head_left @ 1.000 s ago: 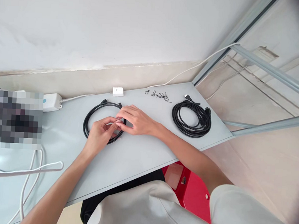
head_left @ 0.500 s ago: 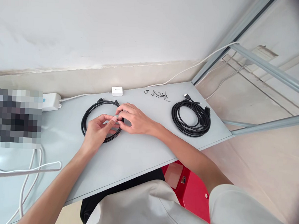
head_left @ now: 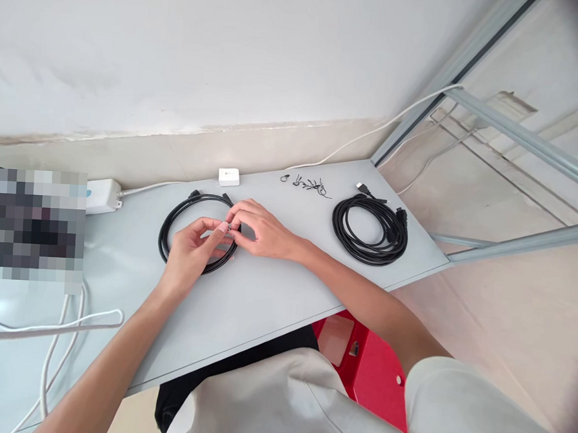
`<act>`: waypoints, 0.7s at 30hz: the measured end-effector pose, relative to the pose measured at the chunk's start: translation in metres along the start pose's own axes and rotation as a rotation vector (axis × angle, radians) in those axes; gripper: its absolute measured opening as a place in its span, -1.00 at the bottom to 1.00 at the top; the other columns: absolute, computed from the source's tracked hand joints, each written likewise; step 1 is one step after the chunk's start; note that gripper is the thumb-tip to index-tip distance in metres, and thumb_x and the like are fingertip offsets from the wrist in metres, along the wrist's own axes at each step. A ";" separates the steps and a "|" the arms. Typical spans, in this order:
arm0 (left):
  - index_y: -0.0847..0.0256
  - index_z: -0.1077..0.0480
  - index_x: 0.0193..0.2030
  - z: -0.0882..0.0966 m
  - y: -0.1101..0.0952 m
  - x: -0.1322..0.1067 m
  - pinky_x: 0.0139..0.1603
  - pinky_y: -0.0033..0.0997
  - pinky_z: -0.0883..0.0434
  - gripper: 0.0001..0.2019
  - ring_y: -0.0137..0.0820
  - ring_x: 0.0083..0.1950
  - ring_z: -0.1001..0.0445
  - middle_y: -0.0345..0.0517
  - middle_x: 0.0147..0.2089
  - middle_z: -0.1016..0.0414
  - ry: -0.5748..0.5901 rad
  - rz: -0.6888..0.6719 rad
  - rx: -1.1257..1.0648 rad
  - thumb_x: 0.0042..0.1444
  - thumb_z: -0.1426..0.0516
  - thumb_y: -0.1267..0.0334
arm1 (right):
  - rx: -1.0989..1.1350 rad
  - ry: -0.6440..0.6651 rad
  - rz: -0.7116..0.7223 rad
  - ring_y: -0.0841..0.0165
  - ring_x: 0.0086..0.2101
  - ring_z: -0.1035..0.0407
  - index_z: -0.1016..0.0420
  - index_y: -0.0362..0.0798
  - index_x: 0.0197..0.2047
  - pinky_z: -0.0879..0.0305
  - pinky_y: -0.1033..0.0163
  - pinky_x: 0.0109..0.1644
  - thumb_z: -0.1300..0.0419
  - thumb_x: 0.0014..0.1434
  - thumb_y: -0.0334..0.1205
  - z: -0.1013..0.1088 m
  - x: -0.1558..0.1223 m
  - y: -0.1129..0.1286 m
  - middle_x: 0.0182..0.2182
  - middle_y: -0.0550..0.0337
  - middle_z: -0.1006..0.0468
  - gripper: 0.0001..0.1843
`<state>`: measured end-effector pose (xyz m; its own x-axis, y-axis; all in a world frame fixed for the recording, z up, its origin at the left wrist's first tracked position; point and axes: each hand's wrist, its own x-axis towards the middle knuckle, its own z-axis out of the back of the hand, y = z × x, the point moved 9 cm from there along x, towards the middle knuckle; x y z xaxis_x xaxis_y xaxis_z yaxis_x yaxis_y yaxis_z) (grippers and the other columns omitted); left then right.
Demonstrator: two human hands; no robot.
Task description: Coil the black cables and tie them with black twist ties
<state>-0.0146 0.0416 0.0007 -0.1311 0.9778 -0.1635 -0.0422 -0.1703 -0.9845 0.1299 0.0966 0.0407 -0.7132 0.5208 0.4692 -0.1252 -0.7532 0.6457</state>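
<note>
A black cable (head_left: 164, 225) lies wound in a round coil on the grey tabletop, its plug ends at the far side. My left hand (head_left: 195, 247) comes over the coil from the near left, thumb and fingers closed on its right side. From the right, my right hand (head_left: 262, 231) meets the left fingertips at that same spot, thumb and forefinger pinched together. Whatever small piece is between the right fingertips is too hidden to name. Behind the hands, several short black twist ties (head_left: 312, 186) lie in a loose scatter.
A second, thicker coil of black cable (head_left: 370, 229) with plugs rests at the right. A small white box (head_left: 229, 177) stands by the wall. At the left are a white power strip (head_left: 103, 196), white cords (head_left: 48, 365) and a blurred-out patch. Metal frame bars (head_left: 526, 129) rise at the right.
Both hands stay at the right side of the coil. The right fingers have shifted slightly against the left fingertips. The whole view has moved a little.
</note>
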 end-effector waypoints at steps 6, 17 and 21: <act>0.17 -0.63 -0.05 0.000 -0.002 0.000 -0.15 -0.33 -0.68 -0.52 -0.18 0.00 -0.70 0.05 0.05 -0.67 -0.007 -0.002 0.008 0.19 -0.46 -0.20 | -0.036 -0.009 0.027 0.18 0.00 -0.42 -0.37 0.02 -0.20 -0.36 -0.04 0.23 -0.14 0.54 -0.27 0.001 0.000 0.001 0.02 0.02 -0.61 -0.81; 0.18 -0.60 -0.02 0.001 -0.004 -0.001 -0.19 -0.39 -0.64 -0.49 -0.19 0.00 -0.69 0.08 0.14 -0.65 -0.009 -0.044 0.037 0.18 -0.46 -0.22 | 0.011 0.069 -0.035 0.13 0.16 -0.34 -0.46 0.00 -0.16 -0.33 -0.11 0.38 -0.12 0.60 -0.21 -0.004 -0.001 -0.003 0.12 -0.05 -0.55 -0.78; 0.18 -0.59 -0.06 0.000 -0.002 0.000 -0.19 -0.36 -0.65 -0.49 -0.18 -0.01 -0.69 0.10 0.13 -0.67 0.002 -0.035 0.037 0.18 -0.45 -0.24 | 0.023 0.065 -0.059 0.10 0.24 -0.29 -0.50 0.01 -0.15 -0.31 -0.16 0.43 -0.19 0.53 -0.26 -0.003 -0.001 -0.006 0.19 -0.05 -0.53 -0.86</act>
<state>-0.0144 0.0417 0.0030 -0.1264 0.9835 -0.1291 -0.0835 -0.1402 -0.9866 0.1299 0.0990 0.0348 -0.7487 0.5362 0.3899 -0.1533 -0.7122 0.6850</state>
